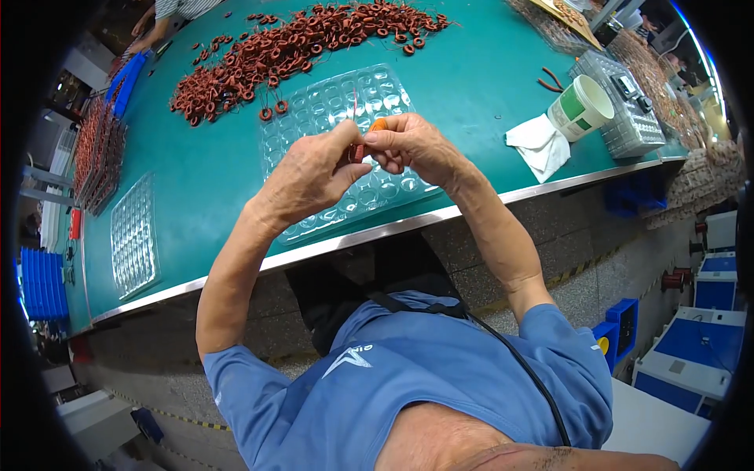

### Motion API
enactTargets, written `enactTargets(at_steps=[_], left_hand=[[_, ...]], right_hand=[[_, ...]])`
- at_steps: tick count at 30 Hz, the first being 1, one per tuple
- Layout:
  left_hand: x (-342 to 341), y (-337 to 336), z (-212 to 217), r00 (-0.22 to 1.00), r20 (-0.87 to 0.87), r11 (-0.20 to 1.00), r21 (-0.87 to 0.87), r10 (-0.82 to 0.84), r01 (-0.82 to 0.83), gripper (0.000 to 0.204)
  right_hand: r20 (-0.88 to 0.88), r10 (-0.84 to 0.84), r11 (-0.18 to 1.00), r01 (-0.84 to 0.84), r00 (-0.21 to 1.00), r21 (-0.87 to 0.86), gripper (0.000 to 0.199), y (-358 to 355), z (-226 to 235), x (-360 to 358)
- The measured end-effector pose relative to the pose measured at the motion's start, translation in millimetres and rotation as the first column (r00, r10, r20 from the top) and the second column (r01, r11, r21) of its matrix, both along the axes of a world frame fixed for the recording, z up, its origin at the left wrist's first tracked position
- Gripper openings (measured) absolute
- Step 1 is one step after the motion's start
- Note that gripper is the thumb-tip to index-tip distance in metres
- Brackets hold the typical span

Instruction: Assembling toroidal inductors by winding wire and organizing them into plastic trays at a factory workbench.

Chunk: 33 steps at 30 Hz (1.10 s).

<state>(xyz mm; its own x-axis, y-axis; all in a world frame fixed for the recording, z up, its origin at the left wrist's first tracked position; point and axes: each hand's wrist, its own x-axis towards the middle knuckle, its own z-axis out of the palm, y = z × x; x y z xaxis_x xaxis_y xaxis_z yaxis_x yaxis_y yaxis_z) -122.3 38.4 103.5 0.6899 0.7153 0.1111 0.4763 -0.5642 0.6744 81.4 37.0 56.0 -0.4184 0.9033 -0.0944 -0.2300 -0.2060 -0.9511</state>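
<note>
Over a clear plastic tray [314, 224] with round pockets, both hands meet close together. Thumb and fingers of my left hand [310, 173] pinch a small red wire-wound ring coil [359, 152]. Against its side my right hand [415, 149] is closed, thumb pressed to the curled fingers; what lies between them is hidden. An orange covering [379, 125] shows at a right fingertip. A thin reddish wire stands up above the hands. Just beyond the left hand, two loose coils [265, 114] rest at the tray's edge.
A large heap of red coils [314, 39] covers the table's far side. At right are pliers [552, 80], a white-green cup [581, 107], a white cloth [540, 147] and stacked clear trays [628, 114]. Another tray [133, 235] lies left. Another person's arm [157, 33] shows far left.
</note>
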Motion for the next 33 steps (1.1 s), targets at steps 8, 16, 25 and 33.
enactTargets(at_steps=[8,16,25,33], left_hand=[[5.4,-4.2,-35.5,0.995,0.064,0.949,0.301,0.082,-0.098,0.026],[-9.1,9.6,-31.3,0.967,-0.227,0.686,0.722,0.115,0.088,0.013],[-10.7,11.6,-54.8,0.939,0.203,0.829,0.444,0.277,-0.341,0.02],[-3.1,-15.9,-62.1,0.381,0.888,0.944,-0.315,0.258,0.095,0.029]], right_hand=[[0.386,-0.279,0.934,0.155,0.879,0.321,0.027,-4.4,11.5,-12.6],[0.377,-0.129,0.971,0.038,0.917,0.238,0.026,12.8,15.3,-13.7],[0.43,-0.409,0.856,0.176,0.805,0.486,0.024,16.3,5.8,-42.1],[0.127,-0.275,0.939,0.238,0.953,0.247,0.021,1.5,27.3,-51.9]])
